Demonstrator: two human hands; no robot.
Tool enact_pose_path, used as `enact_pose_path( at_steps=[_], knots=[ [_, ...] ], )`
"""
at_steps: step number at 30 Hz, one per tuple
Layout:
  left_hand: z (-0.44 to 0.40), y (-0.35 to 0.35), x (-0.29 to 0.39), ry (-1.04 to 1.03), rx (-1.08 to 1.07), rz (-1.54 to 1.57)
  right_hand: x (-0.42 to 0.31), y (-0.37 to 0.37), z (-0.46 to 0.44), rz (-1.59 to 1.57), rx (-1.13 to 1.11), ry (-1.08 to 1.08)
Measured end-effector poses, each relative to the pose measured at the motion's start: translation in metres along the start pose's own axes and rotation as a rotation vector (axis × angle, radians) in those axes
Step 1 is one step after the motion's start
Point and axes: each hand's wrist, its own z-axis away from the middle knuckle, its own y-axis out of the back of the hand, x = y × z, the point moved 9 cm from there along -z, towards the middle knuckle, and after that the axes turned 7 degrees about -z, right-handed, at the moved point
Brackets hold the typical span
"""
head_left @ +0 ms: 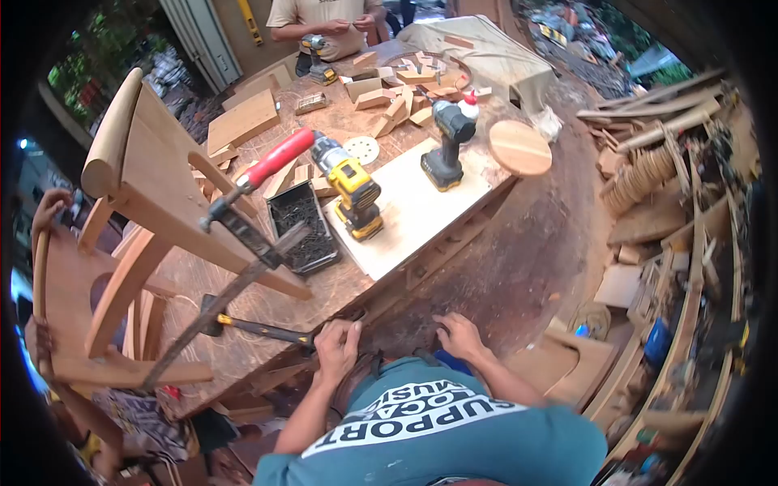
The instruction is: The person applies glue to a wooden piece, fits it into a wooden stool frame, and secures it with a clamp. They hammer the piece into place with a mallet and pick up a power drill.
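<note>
My left hand (337,344) is at the table's front edge, beside the handle end of a hammer (263,327). Its fingers are curled together, and what they hold, if anything, is hidden. Further right, my right hand (459,334) is held in front of the teal shirt with its fingers apart and nothing in them. On the table (243,348), a clamp with a red handle (275,160) lies against a curved wooden chair part (186,219). A black tray of screws (301,225) sits next to a yellow drill (352,186). A darker drill (448,146) stands on a pale board (405,206).
A person (328,24) stands behind the table, both hands together. Another person's hands (50,206) grip a chair frame (73,283) at left. Wood offcuts (397,101), a round wooden disc (519,148) and a white bottle with red cap (469,105) lie further back. Scrap wood fills the right.
</note>
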Motion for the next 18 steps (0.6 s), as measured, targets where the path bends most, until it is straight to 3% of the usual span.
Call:
enact_pose_path(
  at_steps=[4,6,9,10,12,13,15,17,18],
  knots=[
    [-0.044,-0.059,0.043,0.134,0.083,0.139,0.086,0.064,0.024,-0.039,0.059,-0.241],
    [-0.064,-0.085,0.066,0.196,0.127,0.224,0.1,0.092,0.02,0.029,0.074,-0.227],
    [-0.079,-0.111,0.094,0.152,0.035,0.137,0.132,0.133,0.03,0.123,0.195,-0.29],
    [-0.083,-0.127,0.096,0.08,0.008,0.197,0.135,0.143,0.029,0.13,0.144,-0.36],
    [-0.063,-0.169,0.105,0.107,-0.11,0.307,0.145,0.166,0.053,0.114,0.17,-0.373],
    [-0.059,-0.203,0.101,0.206,-0.242,0.604,0.149,0.171,0.056,0.119,0.193,-0.403],
    [-0.056,-0.239,0.128,0.038,-0.415,0.398,0.152,0.182,0.068,0.088,0.254,-0.539],
    [-0.053,-0.276,0.158,0.031,-0.632,0.481,0.151,0.187,0.087,0.036,0.394,-0.633],
    [-0.016,-0.28,0.179,0.053,-0.731,0.533,0.136,0.196,0.14,0.017,0.439,-0.672]
  ],
)
